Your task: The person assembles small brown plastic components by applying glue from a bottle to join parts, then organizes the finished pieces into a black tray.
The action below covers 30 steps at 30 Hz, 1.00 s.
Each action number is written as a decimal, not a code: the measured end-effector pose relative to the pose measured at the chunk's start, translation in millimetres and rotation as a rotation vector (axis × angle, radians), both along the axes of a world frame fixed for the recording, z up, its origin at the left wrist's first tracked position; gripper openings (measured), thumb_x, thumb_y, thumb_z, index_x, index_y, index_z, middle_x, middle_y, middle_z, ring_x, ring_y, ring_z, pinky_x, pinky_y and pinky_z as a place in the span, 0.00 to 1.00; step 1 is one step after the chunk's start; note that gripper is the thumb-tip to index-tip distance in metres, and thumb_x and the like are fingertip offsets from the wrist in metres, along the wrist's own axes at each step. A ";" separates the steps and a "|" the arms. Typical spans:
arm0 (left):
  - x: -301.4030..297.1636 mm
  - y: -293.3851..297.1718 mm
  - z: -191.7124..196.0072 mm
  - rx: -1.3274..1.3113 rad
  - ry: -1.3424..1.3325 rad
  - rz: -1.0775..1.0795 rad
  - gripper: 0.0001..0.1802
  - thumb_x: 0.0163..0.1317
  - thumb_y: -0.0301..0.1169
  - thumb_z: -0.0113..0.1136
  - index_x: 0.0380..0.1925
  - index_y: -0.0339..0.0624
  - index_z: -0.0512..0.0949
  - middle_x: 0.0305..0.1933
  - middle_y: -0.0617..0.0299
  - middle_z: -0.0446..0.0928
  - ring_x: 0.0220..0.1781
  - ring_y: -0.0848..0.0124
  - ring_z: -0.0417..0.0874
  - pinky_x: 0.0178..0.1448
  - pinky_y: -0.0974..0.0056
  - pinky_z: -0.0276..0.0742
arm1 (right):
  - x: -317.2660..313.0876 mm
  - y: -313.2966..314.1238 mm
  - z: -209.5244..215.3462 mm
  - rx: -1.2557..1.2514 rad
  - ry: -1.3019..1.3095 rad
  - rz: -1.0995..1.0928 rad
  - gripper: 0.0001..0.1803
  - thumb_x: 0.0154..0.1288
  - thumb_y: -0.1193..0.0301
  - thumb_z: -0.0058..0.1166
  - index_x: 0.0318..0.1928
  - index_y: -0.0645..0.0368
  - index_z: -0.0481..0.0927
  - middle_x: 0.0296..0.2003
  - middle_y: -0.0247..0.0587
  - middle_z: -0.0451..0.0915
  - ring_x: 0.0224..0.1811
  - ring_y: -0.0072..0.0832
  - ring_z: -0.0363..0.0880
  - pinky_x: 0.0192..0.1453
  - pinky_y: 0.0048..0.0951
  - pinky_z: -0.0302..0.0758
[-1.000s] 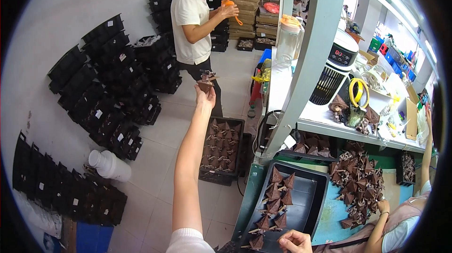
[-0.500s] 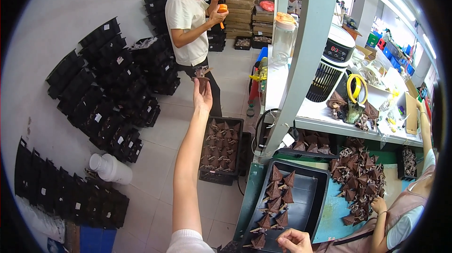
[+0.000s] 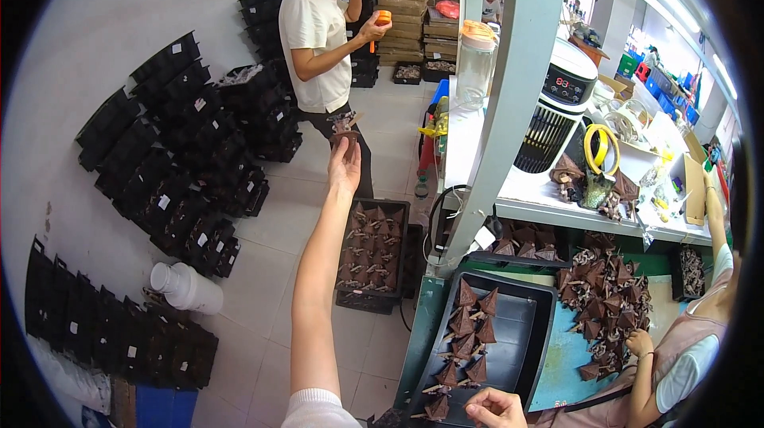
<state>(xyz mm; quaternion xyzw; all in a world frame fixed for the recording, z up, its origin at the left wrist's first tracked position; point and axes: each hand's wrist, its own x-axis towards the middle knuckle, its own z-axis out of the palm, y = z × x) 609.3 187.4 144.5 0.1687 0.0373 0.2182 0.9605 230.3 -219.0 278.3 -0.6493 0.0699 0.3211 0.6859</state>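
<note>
My left hand (image 3: 344, 167) is stretched far ahead, its fingers closed on a small brown ornament (image 3: 344, 138) with a roof-like part and greyish detail on top. At the lower edge my right hand (image 3: 495, 408) is closed, thumb and fingers curled together; whether anything is between them I cannot make out. It is at the near end of a black tray (image 3: 509, 332), where brown ornaments (image 3: 463, 321) with pointed, faceted tops lie in two rows. Many more such ornaments (image 3: 605, 304) are heaped on the blue-green table right of the tray.
A person in a white shirt (image 3: 318, 38) stands ahead, holding orange items. Another person's hand (image 3: 639, 343) touches the heap at right. Stacked black trays (image 3: 171, 165) line the left wall near a white bucket (image 3: 187, 286). A filled crate (image 3: 372, 245) sits below my left arm. A metal post (image 3: 517, 70) rises ahead.
My left hand has turned slightly, bringing the ornament a little to the right and showing more of its greyish detail. The standing person's two hands have moved apart. My right hand has barely moved.
</note>
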 end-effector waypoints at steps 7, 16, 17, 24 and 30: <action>-8.8 -29.6 19.7 0.187 0.196 -0.020 0.18 0.53 0.27 0.68 0.44 0.45 0.75 0.43 0.67 0.78 0.44 0.76 0.78 0.46 0.72 0.75 | 2.0 -0.6 -5.2 0.026 -0.036 -0.005 0.07 0.63 0.71 0.57 0.31 0.61 0.76 0.23 0.20 0.69 0.25 0.09 0.62 0.28 0.14 0.60; -4.3 -137.7 81.9 0.987 0.027 0.159 0.27 0.43 0.33 0.76 0.37 0.29 0.72 0.37 0.51 0.80 0.37 0.71 0.82 0.43 0.69 0.79 | 4.1 2.2 -3.6 0.005 -0.017 0.024 0.08 0.63 0.69 0.57 0.31 0.61 0.76 0.22 0.20 0.69 0.24 0.09 0.61 0.27 0.15 0.58; -1.3 -143.6 83.1 1.140 0.160 0.204 0.29 0.41 0.37 0.77 0.36 0.28 0.73 0.34 0.49 0.81 0.36 0.69 0.83 0.41 0.67 0.79 | 3.3 2.7 -2.8 -0.005 -0.023 0.032 0.08 0.63 0.70 0.57 0.31 0.61 0.76 0.22 0.20 0.69 0.24 0.09 0.61 0.27 0.15 0.58; 14.6 -179.1 95.1 1.731 0.263 0.360 0.33 0.41 0.51 0.71 0.26 0.25 0.75 0.30 0.37 0.78 0.35 0.49 0.82 0.40 0.52 0.77 | -7.8 -7.7 -5.5 -0.026 -0.029 -0.006 0.08 0.63 0.69 0.58 0.32 0.60 0.76 0.22 0.21 0.69 0.23 0.09 0.61 0.27 0.15 0.58; 18.2 -151.1 72.1 1.595 0.059 0.040 0.33 0.41 0.44 0.71 0.40 0.27 0.77 0.41 0.41 0.78 0.44 0.56 0.81 0.47 0.58 0.76 | -23.1 -18.5 -24.1 0.019 0.038 0.019 0.07 0.63 0.73 0.58 0.35 0.65 0.77 0.26 0.25 0.76 0.27 0.07 0.70 0.29 0.11 0.65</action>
